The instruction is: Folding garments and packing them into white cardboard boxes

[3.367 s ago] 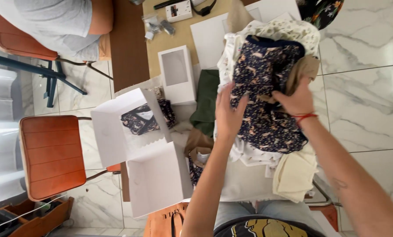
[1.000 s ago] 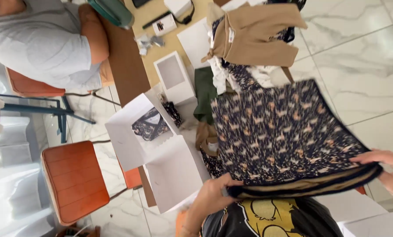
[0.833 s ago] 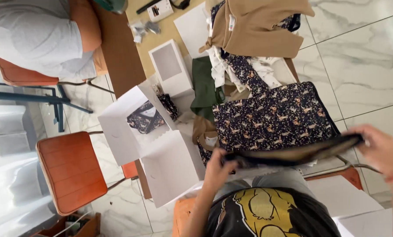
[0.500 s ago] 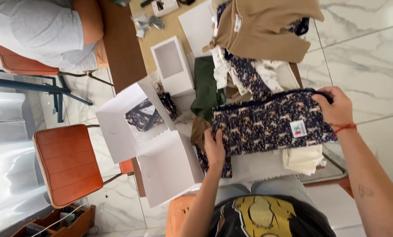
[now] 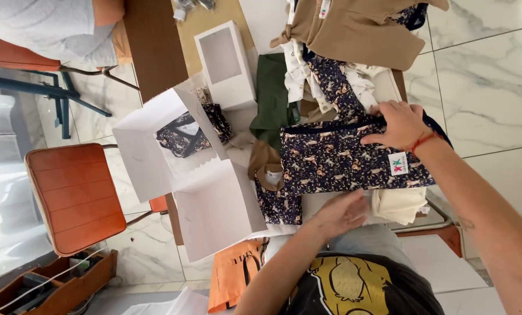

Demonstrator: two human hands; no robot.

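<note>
A: Where's the folded patterned garment point(image 5: 337, 160)?
B: Under both palms. Right hand point(image 5: 396, 123) flat, fingers spread on its top edge; left hand point(image 5: 342, 213) flat, fingers together, at its near edge.

Two bare hands are at work: the left hand point(image 5: 342, 213) and the right hand point(image 5: 398, 123), both flat on one folded navy garment with a small animal print point(image 5: 337, 163). Two white cardboard boxes are in sight: one large box with its flaps open point(image 5: 179, 175) and one smaller upright box with a clear window point(image 5: 226, 61). Two orange-seated metal chairs stand nearby, one close point(image 5: 74, 195) and one farther off point(image 5: 16, 55). One tan garment point(image 5: 360, 35), one dark green cloth point(image 5: 275, 99), one cream folded cloth point(image 5: 398, 204) and one orange paper bag point(image 5: 234, 280) complete the count.
</note>
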